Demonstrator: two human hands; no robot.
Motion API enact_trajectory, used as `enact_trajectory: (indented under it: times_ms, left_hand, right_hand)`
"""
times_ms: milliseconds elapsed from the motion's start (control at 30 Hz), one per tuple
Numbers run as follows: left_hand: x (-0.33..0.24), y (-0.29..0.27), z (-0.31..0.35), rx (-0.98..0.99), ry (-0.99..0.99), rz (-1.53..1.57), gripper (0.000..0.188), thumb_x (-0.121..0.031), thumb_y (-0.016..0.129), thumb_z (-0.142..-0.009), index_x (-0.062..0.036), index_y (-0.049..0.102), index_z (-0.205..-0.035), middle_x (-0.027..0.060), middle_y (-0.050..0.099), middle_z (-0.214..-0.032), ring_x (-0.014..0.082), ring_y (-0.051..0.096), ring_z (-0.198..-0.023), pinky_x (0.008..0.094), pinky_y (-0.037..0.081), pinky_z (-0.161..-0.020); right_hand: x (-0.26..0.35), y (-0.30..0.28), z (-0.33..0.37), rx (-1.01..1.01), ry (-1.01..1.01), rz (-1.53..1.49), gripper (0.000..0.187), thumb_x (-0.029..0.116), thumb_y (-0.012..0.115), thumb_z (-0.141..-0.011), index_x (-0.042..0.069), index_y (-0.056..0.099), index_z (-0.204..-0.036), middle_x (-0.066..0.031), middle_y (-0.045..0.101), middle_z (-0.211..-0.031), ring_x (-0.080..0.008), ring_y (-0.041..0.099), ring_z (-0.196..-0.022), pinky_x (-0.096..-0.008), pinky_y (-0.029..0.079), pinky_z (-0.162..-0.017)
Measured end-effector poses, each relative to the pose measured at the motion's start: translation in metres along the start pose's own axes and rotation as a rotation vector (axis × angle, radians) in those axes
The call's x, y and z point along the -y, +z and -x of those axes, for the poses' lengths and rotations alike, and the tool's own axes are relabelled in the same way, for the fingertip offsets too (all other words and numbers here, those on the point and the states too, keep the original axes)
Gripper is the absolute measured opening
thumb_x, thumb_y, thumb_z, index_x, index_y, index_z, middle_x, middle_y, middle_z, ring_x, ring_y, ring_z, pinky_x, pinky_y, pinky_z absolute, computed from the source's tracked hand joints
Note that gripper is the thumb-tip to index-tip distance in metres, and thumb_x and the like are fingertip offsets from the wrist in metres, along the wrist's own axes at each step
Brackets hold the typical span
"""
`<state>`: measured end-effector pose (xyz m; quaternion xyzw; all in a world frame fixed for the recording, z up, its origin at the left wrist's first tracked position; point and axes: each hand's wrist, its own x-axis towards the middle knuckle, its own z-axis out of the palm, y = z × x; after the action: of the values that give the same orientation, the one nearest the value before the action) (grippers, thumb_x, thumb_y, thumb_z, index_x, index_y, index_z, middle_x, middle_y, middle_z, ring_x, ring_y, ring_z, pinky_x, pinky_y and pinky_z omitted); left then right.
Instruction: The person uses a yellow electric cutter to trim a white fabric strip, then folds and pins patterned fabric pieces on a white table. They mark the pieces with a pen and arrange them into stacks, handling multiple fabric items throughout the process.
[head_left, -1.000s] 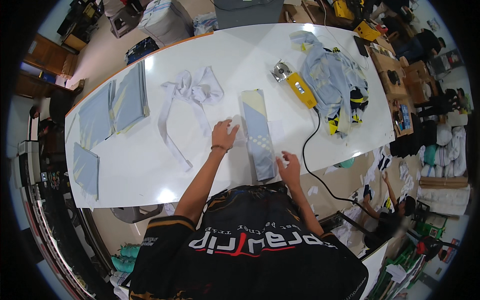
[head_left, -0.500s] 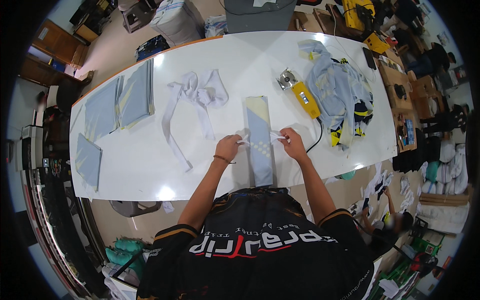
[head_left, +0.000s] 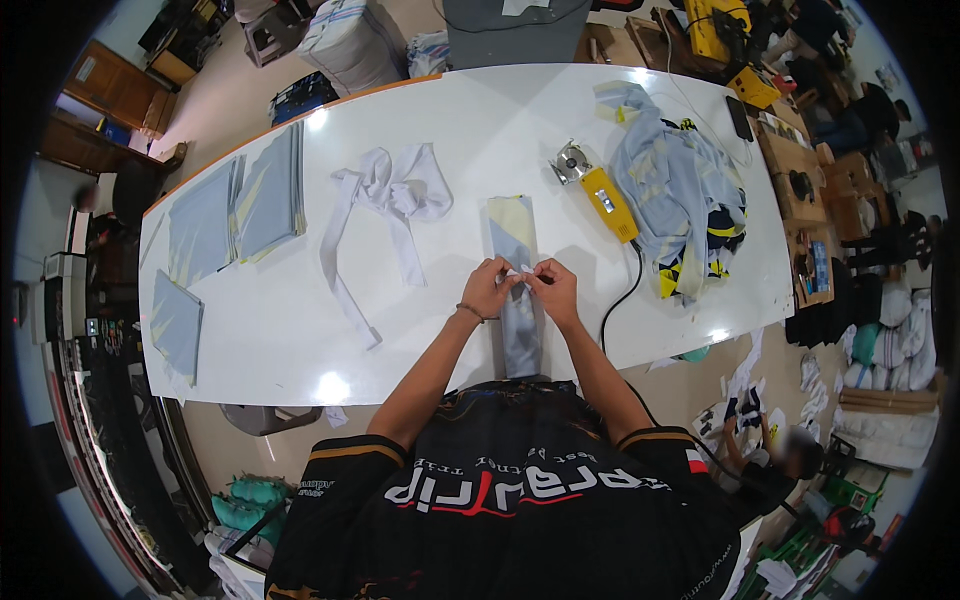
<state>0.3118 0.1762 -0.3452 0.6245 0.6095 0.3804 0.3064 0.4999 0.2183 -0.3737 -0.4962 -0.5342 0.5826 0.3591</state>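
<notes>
In front of me a long folded bundle of pale blue and cream fabric [head_left: 512, 225] lies on the white table, its near end close to my shirt. Above its middle, both hands meet around a thin white fabric strip [head_left: 514, 277]. My left hand [head_left: 488, 290] pinches the strip from the left, and my right hand [head_left: 553, 291] pinches it from the right, their fingertips nearly touching. Part of the bundle is hidden under my hands. To its left lies a loose heap of white fabric strips [head_left: 405, 190] with two tails trailing toward me.
A yellow electric rotary cutter [head_left: 608, 203] lies right of the bundle, its black cord running off the near edge. Beyond it is a crumpled pale blue fabric pile [head_left: 670, 170]. Folded fabric stacks [head_left: 270, 195] sit at the left. A phone [head_left: 739, 118] lies far right.
My hands have come together over the bundle, bringing the strip's ends from its two sides to its middle. The bundle has shifted very slightly.
</notes>
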Motion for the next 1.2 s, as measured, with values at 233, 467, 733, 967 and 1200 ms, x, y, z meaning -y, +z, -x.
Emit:
enact_trajectory:
  times_ms: [233, 467, 733, 967, 1200]
  left_hand:
    - [-0.013, 0.003, -0.003, 0.02, -0.108, 0.115, 0.017, -0.013, 0.073, -0.094, -0.0017, 0.061, -0.1, 0.0135, 0.072, -0.081, 0.0265, 0.07, -0.071, 0.0355, 0.055, -0.066]
    - [-0.002, 0.016, -0.01, 0.009, -0.287, 0.333, 0.029, -0.012, 0.074, -0.091, -0.0036, 0.06, -0.115, 0.0139, 0.076, -0.084, 0.0201, 0.074, -0.073, 0.0337, 0.057, -0.067]
    - [0.001, 0.007, -0.023, 0.255, -0.208, 0.053, 0.079, -0.015, 0.075, -0.088, -0.0162, 0.038, -0.158, 0.0146, 0.077, -0.087, 0.0317, 0.076, -0.083, 0.0383, 0.059, -0.078]
    - [0.02, 0.004, -0.022, 0.363, -0.194, 0.091, 0.083, -0.012, 0.073, -0.088, -0.0169, 0.034, -0.161, 0.017, 0.076, -0.096, 0.0337, 0.075, -0.09, 0.0402, 0.058, -0.084]
    - [0.004, -0.001, 0.001, 0.267, -0.008, 0.04, 0.096, -0.009, 0.074, -0.083, -0.0125, 0.022, -0.164, 0.0189, 0.076, -0.098, 0.0386, 0.073, -0.092, 0.0434, 0.058, -0.085]
  right_hand:
    - [0.007, -0.003, 0.011, 0.021, -0.202, 0.163, 0.014, 0.002, 0.077, -0.085, -0.001, 0.074, -0.098, -0.0089, 0.077, -0.09, -0.016, 0.073, -0.082, -0.0284, 0.056, -0.076]
    - [-0.004, -0.004, 0.011, -0.014, -0.146, 0.027, 0.019, -0.004, 0.073, -0.082, 0.005, 0.08, -0.098, -0.0101, 0.077, -0.097, -0.0207, 0.072, -0.085, -0.0334, 0.056, -0.082]
    - [0.031, -0.006, -0.007, 0.195, -0.706, 0.387, 0.029, -0.009, 0.071, -0.072, 0.014, 0.083, -0.084, -0.0042, 0.075, -0.093, -0.0245, 0.066, -0.084, -0.0351, 0.055, -0.077]
    - [0.028, -0.012, -0.003, 0.216, -0.347, 0.29, 0.028, -0.011, 0.072, -0.071, 0.009, 0.084, -0.088, -0.0082, 0.071, -0.081, -0.0188, 0.067, -0.076, -0.0294, 0.053, -0.07]
    - [0.016, -0.009, -0.001, 0.083, -0.053, 0.12, 0.019, -0.004, 0.079, -0.074, 0.006, 0.082, -0.089, -0.0107, 0.074, -0.085, -0.018, 0.07, -0.079, -0.0296, 0.054, -0.073]
